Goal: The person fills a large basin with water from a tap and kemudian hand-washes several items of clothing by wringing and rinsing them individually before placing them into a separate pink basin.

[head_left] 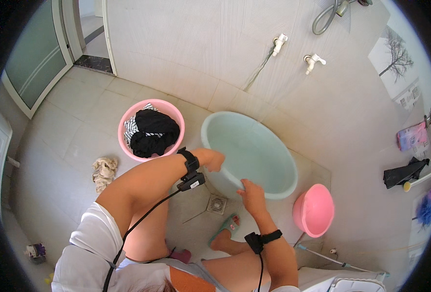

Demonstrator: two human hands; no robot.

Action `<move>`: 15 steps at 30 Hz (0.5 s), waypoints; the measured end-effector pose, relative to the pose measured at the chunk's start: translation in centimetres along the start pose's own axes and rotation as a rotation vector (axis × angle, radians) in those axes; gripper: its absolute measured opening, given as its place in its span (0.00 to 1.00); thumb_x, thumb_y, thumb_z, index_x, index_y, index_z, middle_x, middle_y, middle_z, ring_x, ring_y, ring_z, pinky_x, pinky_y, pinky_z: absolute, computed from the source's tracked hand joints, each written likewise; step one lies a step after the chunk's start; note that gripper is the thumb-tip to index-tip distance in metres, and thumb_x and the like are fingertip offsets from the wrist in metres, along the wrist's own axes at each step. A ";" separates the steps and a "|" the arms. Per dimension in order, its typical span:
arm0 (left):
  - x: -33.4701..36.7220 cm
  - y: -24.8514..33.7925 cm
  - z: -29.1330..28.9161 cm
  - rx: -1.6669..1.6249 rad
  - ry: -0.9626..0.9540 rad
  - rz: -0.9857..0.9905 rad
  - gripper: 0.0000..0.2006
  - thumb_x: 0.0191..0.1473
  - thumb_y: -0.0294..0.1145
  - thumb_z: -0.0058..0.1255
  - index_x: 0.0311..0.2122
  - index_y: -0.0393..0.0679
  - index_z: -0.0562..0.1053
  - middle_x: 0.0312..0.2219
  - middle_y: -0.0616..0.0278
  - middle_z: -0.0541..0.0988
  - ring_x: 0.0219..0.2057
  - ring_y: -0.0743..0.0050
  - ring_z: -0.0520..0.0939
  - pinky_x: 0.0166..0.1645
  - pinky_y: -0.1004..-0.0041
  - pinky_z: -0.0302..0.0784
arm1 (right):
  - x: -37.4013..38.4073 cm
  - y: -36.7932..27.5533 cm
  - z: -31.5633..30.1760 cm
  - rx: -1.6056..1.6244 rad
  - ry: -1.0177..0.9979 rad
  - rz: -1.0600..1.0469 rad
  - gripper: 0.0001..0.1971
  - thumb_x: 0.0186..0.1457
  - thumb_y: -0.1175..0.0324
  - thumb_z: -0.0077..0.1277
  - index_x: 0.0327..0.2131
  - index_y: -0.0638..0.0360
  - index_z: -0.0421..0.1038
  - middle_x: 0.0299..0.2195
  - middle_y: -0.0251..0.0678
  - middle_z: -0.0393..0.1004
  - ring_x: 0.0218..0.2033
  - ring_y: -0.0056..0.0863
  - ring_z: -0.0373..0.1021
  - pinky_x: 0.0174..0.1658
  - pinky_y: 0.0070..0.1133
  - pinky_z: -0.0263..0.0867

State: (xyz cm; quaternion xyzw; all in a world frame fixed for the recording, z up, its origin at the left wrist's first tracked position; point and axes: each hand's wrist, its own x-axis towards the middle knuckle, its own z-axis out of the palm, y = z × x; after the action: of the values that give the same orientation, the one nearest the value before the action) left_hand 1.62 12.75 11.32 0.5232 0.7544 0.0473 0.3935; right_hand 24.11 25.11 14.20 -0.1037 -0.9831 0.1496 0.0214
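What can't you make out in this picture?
In the head view:
Bare left hand: its back hides most fingers, so its hold on the pale-blue oval plastic tub is unclear.
Round pink plastic basin: crumpled black and striped cloth covers its bottom.
Smooth white object, lower right: cut off by the lower edge.
Pink-and-purple packet: print too small.

No words or numbers are clear enough to read. On the right wall (351,117), below a picture of a bare tree (398,56), there is a pale patch with small dark marks (410,96), but they are too tiny to make out. A pink and purple packet (412,136) hangs nearer on that side, and its print is a blur. The black box (185,185) on the left arm (147,177) has a little white label (194,184) with a dark mark too small to tell.
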 end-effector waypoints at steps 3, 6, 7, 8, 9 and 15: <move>0.2 0.7 0.4 0.073 -0.080 0.007 0.24 0.45 0.34 0.47 0.47 0.32 0.66 0.37 0.41 0.75 0.39 0.46 0.76 0.41 0.60 0.71 | -0.6 -0.8 0.5 -0.094 -0.050 -0.010 0.16 0.47 0.66 0.53 0.40 0.59 0.66 0.33 0.43 0.73 0.36 0.43 0.68 0.40 0.34 0.61; -1.6 2.9 0.4 0.073 -0.052 0.042 0.21 0.46 0.35 0.46 0.43 0.30 0.68 0.34 0.41 0.76 0.37 0.47 0.77 0.41 0.59 0.71 | -1.3 -0.6 0.6 -0.141 0.007 -0.022 0.17 0.49 0.65 0.52 0.42 0.58 0.65 0.35 0.39 0.72 0.39 0.39 0.68 0.44 0.36 0.59; -1.8 3.3 0.5 0.045 0.008 -0.006 0.18 0.46 0.34 0.47 0.39 0.30 0.70 0.32 0.41 0.76 0.36 0.47 0.77 0.40 0.59 0.71 | -1.1 -0.5 0.5 -0.145 0.004 -0.024 0.17 0.49 0.65 0.52 0.42 0.58 0.65 0.35 0.39 0.72 0.39 0.39 0.68 0.44 0.36 0.59; -1.8 3.6 0.6 0.017 0.067 -0.054 0.16 0.46 0.33 0.47 0.36 0.30 0.72 0.31 0.41 0.77 0.36 0.46 0.78 0.40 0.58 0.72 | -0.9 -0.3 0.2 -0.151 0.006 -0.015 0.17 0.49 0.65 0.51 0.43 0.57 0.65 0.36 0.38 0.72 0.40 0.38 0.67 0.46 0.37 0.58; -1.6 3.1 1.1 0.013 0.069 -0.060 0.16 0.46 0.33 0.47 0.36 0.30 0.72 0.31 0.41 0.77 0.36 0.46 0.78 0.40 0.58 0.72 | -0.7 -0.5 0.2 -0.151 0.008 -0.014 0.17 0.50 0.65 0.51 0.44 0.57 0.64 0.38 0.37 0.71 0.42 0.37 0.66 0.48 0.39 0.56; -0.7 2.0 3.0 0.011 0.208 0.042 0.13 0.40 0.31 0.58 0.30 0.31 0.75 0.29 0.43 0.77 0.34 0.49 0.78 0.38 0.61 0.74 | -1.3 1.3 2.3 -0.115 -0.019 -0.032 0.17 0.51 0.65 0.50 0.45 0.55 0.64 0.38 0.38 0.71 0.43 0.38 0.66 0.51 0.42 0.54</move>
State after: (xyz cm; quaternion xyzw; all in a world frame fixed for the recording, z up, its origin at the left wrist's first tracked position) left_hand 5.15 12.00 10.59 0.5331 0.7805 0.1054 0.3090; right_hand 25.50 25.39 11.60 -0.0876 -0.9917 0.0937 0.0083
